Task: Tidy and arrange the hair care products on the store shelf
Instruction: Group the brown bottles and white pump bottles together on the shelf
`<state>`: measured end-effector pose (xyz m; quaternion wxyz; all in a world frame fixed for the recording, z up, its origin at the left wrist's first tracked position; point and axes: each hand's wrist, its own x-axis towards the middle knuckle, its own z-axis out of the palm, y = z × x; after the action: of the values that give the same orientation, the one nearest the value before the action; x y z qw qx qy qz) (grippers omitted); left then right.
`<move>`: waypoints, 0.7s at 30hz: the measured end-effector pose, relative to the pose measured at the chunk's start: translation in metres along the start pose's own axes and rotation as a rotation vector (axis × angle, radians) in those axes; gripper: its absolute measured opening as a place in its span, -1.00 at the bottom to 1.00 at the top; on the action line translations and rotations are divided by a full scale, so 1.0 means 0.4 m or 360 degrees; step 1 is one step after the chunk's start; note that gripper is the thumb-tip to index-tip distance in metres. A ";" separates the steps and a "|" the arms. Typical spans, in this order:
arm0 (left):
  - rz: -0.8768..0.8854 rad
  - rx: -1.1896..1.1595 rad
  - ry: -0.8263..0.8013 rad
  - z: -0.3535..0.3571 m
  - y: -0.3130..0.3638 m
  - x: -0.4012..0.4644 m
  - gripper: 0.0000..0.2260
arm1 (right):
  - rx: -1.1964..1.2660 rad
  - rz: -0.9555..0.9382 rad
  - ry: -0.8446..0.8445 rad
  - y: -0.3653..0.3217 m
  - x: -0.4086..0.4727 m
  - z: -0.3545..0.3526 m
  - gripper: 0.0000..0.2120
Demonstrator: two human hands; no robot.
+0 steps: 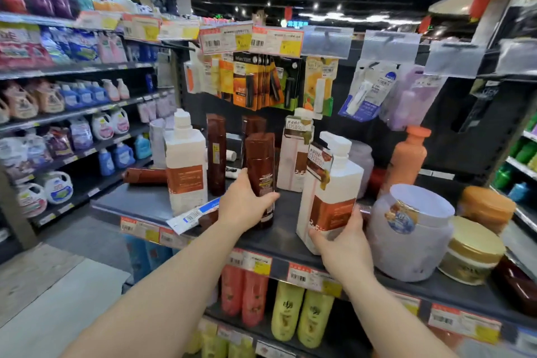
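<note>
A dark store shelf runs across the view, its front edge lined with price tags. On its right end stands a big translucent lavender tub, with a gold-lidded jar just beside it and an orange-lidded jar behind. A tall orange bottle stands near the back. 3 white pump bottles with brown labels are on the shelf: one at the left, one at the back, and a front pump bottle, tilted, whose lower corner the right hand grips with fingers curled round it. The left hand wraps round the lower part of an upright brown bottle near the middle of the shelf. 2 more brown bottles stand behind it, one at, and another lies on its side at the left. A blue-and-white flat pack lies at the shelf edge. Small carded items hang above.
</note>
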<state>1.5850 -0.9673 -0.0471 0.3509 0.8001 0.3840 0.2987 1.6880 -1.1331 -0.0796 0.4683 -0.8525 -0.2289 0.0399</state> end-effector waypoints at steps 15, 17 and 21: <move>0.0076 -0.0030 0.0042 -0.026 -0.023 -0.014 -0.45 | -0.0095 0.0087 0.0104 -0.075 0.055 0.121 -0.10; 0.0060 -0.0034 0.0054 -0.029 -0.023 -0.014 -0.45 | -0.0104 0.0056 0.0075 -0.077 0.066 0.127 -0.12; 0.0032 -0.0063 0.0038 -0.035 -0.023 -0.009 -0.46 | -0.0065 -0.0042 -0.0016 -0.068 0.085 0.145 -0.19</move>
<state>1.5690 -0.9613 -0.0470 0.3590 0.7932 0.3741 0.3193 1.6922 -1.0609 -0.0847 0.4500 -0.8586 -0.2434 0.0334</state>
